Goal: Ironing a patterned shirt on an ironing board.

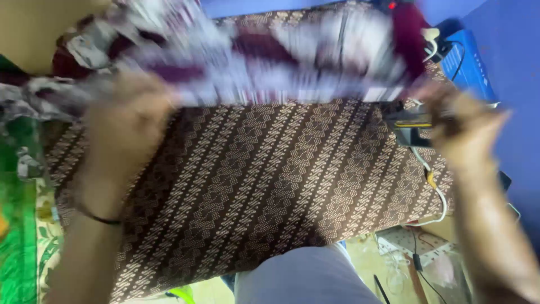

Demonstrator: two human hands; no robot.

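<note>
A maroon, purple and white patterned garment (281,56) is stretched out, blurred, across the far side of a brown batik-patterned cloth (264,186). My left hand (126,121) grips the garment's left edge, a thin dark band on its wrist. My right hand (464,129) holds the garment's right edge, fingers closed. Both hands are motion-blurred.
A dark iron-like object with a yellow stripe (410,126) lies at the cloth's right edge, with a white cable (436,194) running from it. A blue box (469,62) stands at the far right, a green fabric (17,236) at the left, a power strip (413,245) below.
</note>
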